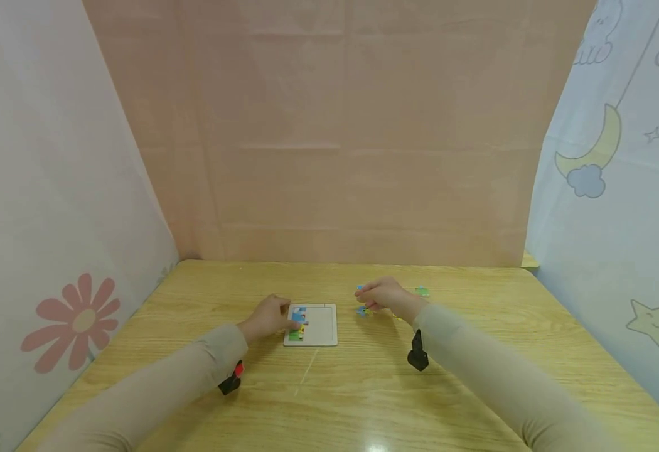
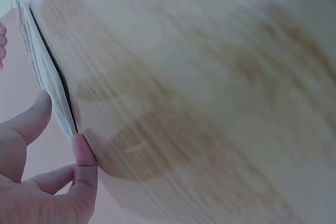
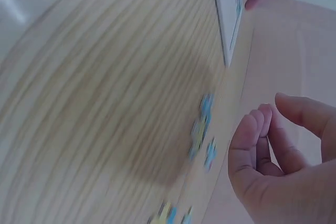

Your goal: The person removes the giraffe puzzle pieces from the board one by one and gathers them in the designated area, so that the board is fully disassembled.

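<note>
A white puzzle board [image 1: 322, 326] lies on the table with several joined jigsaw pieces [image 1: 297, 333] along its left side, blue on top and green below. My left hand [image 1: 266, 317] holds the board's left edge, thumb over the top and fingers at the rim. To the right of the board, my right hand [image 1: 387, 294] hovers above loose jigsaw pieces [image 1: 361, 311]. Its fingers are loosely bent, and in the right wrist view a gap shows between thumb and fingertips [image 3: 251, 124], with nothing held. Colourful pieces [image 3: 199, 132] lie on the table below it.
Another loose green piece [image 1: 422, 291] lies beyond my right wrist, and others are partly hidden under that hand. The wooden table [image 1: 341, 402] meets a plain tan curtain [image 1: 363, 157] at the back. Patterned cloths hang on both sides.
</note>
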Available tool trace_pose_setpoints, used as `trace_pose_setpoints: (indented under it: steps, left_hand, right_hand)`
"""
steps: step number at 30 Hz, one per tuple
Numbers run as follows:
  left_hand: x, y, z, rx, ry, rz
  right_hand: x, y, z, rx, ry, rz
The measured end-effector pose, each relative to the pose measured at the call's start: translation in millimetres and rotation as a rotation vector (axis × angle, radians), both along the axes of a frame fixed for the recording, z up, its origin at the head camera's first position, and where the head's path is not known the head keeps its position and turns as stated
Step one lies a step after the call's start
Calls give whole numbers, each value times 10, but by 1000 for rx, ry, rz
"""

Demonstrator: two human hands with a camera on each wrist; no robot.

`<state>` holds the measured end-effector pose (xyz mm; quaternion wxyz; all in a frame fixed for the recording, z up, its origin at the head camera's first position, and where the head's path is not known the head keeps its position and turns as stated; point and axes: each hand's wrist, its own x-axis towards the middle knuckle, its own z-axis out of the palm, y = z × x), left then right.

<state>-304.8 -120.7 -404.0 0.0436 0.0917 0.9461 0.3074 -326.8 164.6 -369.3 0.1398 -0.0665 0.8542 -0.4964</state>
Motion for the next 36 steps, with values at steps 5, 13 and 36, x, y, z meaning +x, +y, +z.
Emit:
trace_pose_setpoints:
  steps: [5, 13, 36]
  left_hand:
    - [-32, 2, -40, 6, -1, 40]
    - [-14, 49, -16, 21, -25, 62]
    - [-1, 57, 8, 65, -16, 46]
  right_hand:
    - [-80, -358, -91, -53, -45, 47]
    - [-30, -808, -138, -117, -162, 10]
    - [-19, -1147, -329, 52, -46, -111]
